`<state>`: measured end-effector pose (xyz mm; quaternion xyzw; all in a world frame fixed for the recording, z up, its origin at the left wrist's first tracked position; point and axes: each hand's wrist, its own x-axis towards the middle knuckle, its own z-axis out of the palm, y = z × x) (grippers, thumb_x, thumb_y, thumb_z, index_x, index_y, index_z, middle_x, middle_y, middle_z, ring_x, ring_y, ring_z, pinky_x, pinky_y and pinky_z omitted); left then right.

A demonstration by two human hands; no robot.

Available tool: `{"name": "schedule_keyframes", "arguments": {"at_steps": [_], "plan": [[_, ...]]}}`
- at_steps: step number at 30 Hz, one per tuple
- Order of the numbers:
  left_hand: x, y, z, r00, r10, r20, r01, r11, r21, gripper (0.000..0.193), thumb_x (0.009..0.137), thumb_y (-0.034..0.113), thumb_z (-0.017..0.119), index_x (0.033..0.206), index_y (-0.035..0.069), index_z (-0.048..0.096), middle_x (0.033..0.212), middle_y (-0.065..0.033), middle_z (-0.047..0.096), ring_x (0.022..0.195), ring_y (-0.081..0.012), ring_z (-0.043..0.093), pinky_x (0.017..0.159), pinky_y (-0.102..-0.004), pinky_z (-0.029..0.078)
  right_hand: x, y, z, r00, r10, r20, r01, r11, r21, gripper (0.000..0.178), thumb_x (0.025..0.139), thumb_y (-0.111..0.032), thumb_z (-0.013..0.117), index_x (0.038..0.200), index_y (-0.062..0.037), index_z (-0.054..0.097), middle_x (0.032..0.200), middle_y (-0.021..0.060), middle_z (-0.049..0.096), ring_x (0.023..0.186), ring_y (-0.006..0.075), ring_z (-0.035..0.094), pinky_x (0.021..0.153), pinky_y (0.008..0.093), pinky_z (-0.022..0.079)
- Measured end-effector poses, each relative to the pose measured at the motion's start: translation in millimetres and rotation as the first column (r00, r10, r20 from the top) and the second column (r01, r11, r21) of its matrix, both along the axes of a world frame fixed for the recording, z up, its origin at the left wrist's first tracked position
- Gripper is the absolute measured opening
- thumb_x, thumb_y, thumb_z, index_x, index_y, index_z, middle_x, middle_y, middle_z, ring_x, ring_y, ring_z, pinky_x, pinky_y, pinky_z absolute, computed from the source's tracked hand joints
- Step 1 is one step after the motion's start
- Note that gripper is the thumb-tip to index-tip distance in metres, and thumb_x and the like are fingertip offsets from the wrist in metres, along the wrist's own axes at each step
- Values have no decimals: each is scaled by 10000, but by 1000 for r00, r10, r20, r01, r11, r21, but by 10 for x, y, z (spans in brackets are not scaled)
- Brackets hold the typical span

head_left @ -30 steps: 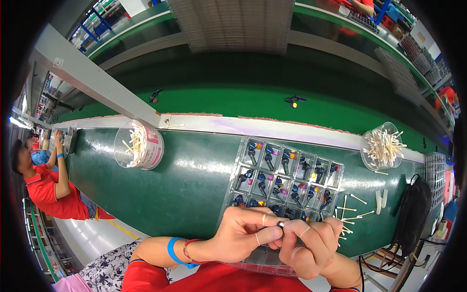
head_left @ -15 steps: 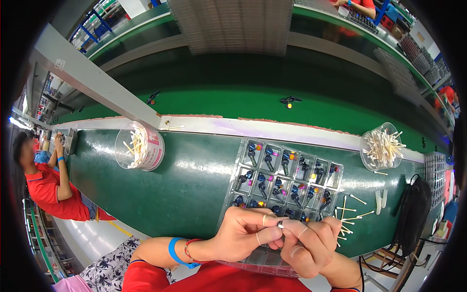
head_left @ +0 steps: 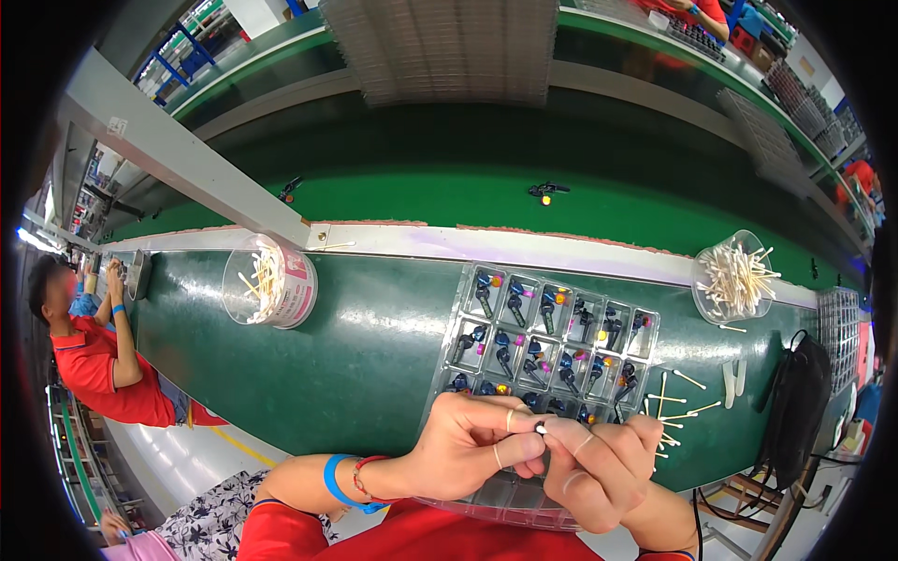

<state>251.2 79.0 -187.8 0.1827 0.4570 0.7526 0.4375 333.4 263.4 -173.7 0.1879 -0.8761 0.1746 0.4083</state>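
Just in front of me, above the near rows of a clear plastic tray (head_left: 456, 318), my two hands meet at the fingertips. My left hand (head_left: 472, 447) pinches a small dark piece (head_left: 540, 424), mostly covered by fingers, that looks like an earphone. My right hand (head_left: 599, 472) is closed, its fingertips at a white cotton swab tip (head_left: 543, 431) against that piece; the swab's stick is hidden. Pale bands ring several fingers. In the tray's compartments lie dark blue earphones (head_left: 503, 355) with pink, orange or yellow ends.
Tubs of cotton swabs stand left (head_left: 297, 290) and right (head_left: 737, 280). Loose swabs (head_left: 675, 400) lie right of the tray, near a black bag (head_left: 795, 411). Beyond a white ledge, a green belt (head_left: 421, 201) carries dark earphones (head_left: 541, 193). A co-worker in red (head_left: 98, 360) sits far left.
The earphones on the green belt have shifted slightly left. At the lower left edge, another person's hand has come into view. My hands keep nearly the same place and grip.
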Motion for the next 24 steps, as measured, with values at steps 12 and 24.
{"name": "schedule_keyframes", "arguments": {"at_steps": [12,24], "plan": [[-43,-20,43,995,-5,101,-1,998,62,216,1020,-34,635,1212,-41,735,1064,-164,727,852,-179,745,755,-318,666,-3,141,-60,984,158,86,-105,893,-437,499,721,120,837,792,-132,412,984,85,781,640,197,577,582,330,399],[-37,3,85,997,13,75,-14,1000,11,222,990,-40,669,1200,-55,740,975,-176,726,795,-199,748,693,-318,651,-25,62,-17,993,110,36,-97,961,-258,435,766,98,811,844,-95,428,969,85,774,686,199,564,589,337,405]]}}
